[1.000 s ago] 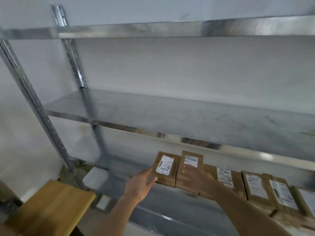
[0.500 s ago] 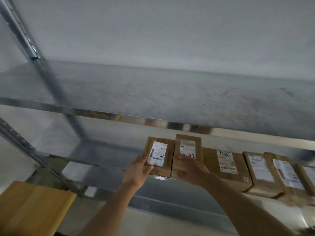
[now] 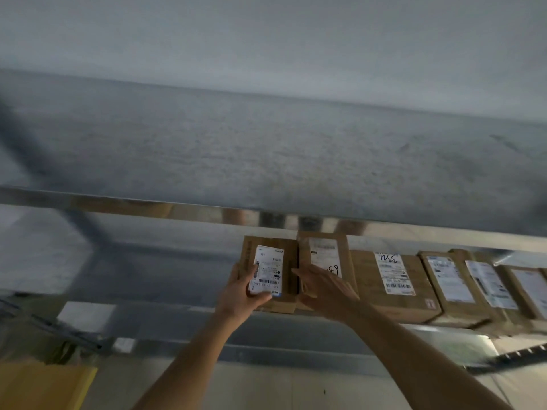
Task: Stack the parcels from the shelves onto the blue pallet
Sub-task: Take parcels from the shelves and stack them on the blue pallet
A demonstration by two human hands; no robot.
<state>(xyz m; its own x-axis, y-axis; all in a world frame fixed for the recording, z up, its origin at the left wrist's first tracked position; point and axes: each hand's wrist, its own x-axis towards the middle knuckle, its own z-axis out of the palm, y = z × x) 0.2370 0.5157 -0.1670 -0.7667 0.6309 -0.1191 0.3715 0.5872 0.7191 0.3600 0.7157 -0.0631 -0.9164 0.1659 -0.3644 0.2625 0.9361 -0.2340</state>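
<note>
Down at about five o'clock from the middle of the view, a row of brown cardboard parcels sits along the lower metal shelf [image 3: 165,316], under the wide grey upper shelf [image 3: 266,161] that fills the middle of the picture. The left hand [image 3: 241,294] grasps the leftmost parcel [image 3: 270,272]: the thumb lies over the white label on its top face and the fingers curl round its near left edge. Just beside it, toward three o'clock, stands the second parcel [image 3: 324,255], touching the first; handwritten digits show on its label. The right hand [image 3: 324,287] lies on the near end of this second parcel with fingers stretched toward nine o'clock, reaching to the seam between the two parcels. Whether it truly grips the parcel or only rests on it I cannot tell, as the palm hides the contact.

Further toward three o'clock, a larger parcel [image 3: 393,284] bears a label with handwritten numbers, and more labelled parcels [image 3: 453,282] run on to the right edge, packed side by side. At seven o'clock, in the bottom left corner, lies a yellow wooden surface [image 3: 41,386], blurred. The blue pallet is not in view.
</note>
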